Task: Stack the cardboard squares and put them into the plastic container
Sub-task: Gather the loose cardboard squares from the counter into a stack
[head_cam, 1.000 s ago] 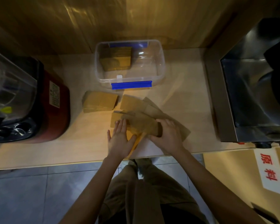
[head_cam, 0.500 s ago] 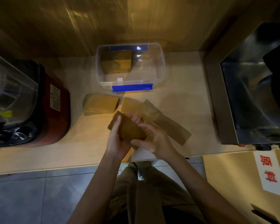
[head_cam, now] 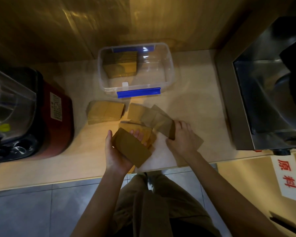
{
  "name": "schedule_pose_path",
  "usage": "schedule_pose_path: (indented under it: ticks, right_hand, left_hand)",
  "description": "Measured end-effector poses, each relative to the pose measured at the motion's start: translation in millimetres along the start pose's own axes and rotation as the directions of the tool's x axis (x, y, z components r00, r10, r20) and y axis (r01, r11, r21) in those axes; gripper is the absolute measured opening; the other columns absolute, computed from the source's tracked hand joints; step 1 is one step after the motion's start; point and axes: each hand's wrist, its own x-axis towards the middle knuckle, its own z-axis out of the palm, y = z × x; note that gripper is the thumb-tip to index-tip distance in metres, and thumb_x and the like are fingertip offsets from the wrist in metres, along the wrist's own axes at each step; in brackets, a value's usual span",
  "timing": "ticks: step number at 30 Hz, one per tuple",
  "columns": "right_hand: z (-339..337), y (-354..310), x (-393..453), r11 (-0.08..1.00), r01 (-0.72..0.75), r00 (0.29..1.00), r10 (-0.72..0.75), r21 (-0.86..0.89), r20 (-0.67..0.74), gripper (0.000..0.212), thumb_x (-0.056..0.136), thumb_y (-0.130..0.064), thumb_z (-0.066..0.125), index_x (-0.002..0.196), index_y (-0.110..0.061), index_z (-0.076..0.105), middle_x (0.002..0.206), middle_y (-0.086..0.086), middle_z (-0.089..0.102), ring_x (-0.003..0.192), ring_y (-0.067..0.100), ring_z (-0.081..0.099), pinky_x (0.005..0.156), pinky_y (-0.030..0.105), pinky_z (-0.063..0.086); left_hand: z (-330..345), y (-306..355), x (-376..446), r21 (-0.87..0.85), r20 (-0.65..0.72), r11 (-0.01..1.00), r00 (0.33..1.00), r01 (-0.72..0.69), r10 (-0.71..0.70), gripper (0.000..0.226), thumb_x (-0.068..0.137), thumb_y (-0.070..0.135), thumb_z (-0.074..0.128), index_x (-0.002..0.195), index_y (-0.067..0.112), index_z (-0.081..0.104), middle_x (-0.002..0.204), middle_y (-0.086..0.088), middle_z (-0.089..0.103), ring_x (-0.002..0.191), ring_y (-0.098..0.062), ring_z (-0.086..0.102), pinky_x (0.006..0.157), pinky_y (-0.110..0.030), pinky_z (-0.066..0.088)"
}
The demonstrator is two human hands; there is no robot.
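Holding: my left hand [head_cam: 117, 151] cups a small stack of cardboard squares [head_cam: 132, 147], thumb on the near-left edge, fingertips [head_cam: 140, 135] curled round the far edge, the stack tilted above the counter.
Reaching: my right hand [head_cam: 183, 137] is closing, fingers narrow, on the near end of the loose squares [head_cam: 159, 123] fanned out just right of the stack; the grip looks made, though blur hides how firm it is.
Nearby cardboard: a tidy pile [head_cam: 105, 113] lies on the counter [head_cam: 191, 100] to the left, and a few more pieces sit between it and the fan.
Container: the plastic container [head_cam: 169, 65] stands open beyond the loose pieces, with one stack [head_cam: 121, 65] already in its left half; the right half looks free.
Step in hand: gathering the fanned pieces onto the held stack, I judge.
Doing it well: slide the fan together flat before lifting, then square its edges against my left palm so nothing juts.
Risk: thin pieces may slip sideways if I pinch only one corner.
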Motion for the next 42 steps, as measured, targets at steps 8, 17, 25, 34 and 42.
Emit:
schedule_pose_path:
  ticks: [8,17,25,34,42]
  right_hand:
    - [-5.7,3.9,6.6,1.000,0.003,1.000,-0.003,0.008,0.027,0.066,0.074,-0.031,0.065,0.131,-0.010,0.039,0.131,0.013,0.043,0.119,0.030,0.038,0.099,0.039,0.036]
    - [-41.5,-60.4,-25.2,0.870,0.099,0.995,-0.101,0.483,-0.021,0.072,0.066,-0.037,0.077,0.128,-0.020,0.045,0.125,0.005,0.048,0.114,0.020,0.047,0.095,0.038,0.045]
    - [-21.9,-70.7,-55.0,0.864,0.241,0.959,-0.281,0.442,0.028,0.053,0.063,-0.047,0.069,0.107,-0.021,0.055,0.119,0.001,0.053,0.113,0.020,0.046,0.090,0.031,0.039]
    - [-34.2,-35.3,-58.5,0.866,0.142,0.977,-0.200,0.479,0.070,0.042,0.075,-0.033,0.072,0.111,-0.017,0.059,0.119,0.003,0.054,0.113,0.018,0.047,0.092,0.031,0.042]
    - [-22.4,47.8,-41.6,0.996,-0.068,0.998,0.068,-0.060,0.000,0.078,0.073,-0.042,0.063,0.138,-0.014,0.030,0.144,0.007,0.038,0.133,0.024,0.031,0.105,0.041,0.028]
  left_hand:
    - [1.6,6.3,1.4,0.021,0.025,1.000,1.000,0.014,-0.014,0.083,0.037,0.057,0.081,0.105,0.012,0.066,0.103,-0.006,0.072,0.103,-0.021,0.066,0.095,-0.042,0.047]
    - [8.9,3.1,3.7,0.038,0.049,0.998,0.998,-0.044,0.042,0.075,0.046,0.058,0.078,0.106,0.016,0.065,0.101,-0.005,0.068,0.098,-0.021,0.063,0.100,-0.040,0.039]
    - [14.7,-5.2,6.3,0.114,0.177,0.990,0.983,-0.078,0.057,0.070,0.047,0.051,0.082,0.103,0.014,0.062,0.098,-0.004,0.070,0.097,-0.018,0.066,0.091,-0.036,0.052]
    - [13.4,-20.1,10.4,0.169,0.159,0.983,0.986,-0.068,0.041,0.045,0.051,0.039,0.083,0.086,0.018,0.064,0.078,0.000,0.067,0.079,-0.014,0.065,0.079,-0.032,0.056]
    - [11.3,-20.6,11.9,0.138,0.097,0.990,0.995,0.008,-0.022,0.054,0.044,0.038,0.086,0.089,0.018,0.064,0.080,0.000,0.066,0.076,-0.014,0.066,0.080,-0.032,0.055]
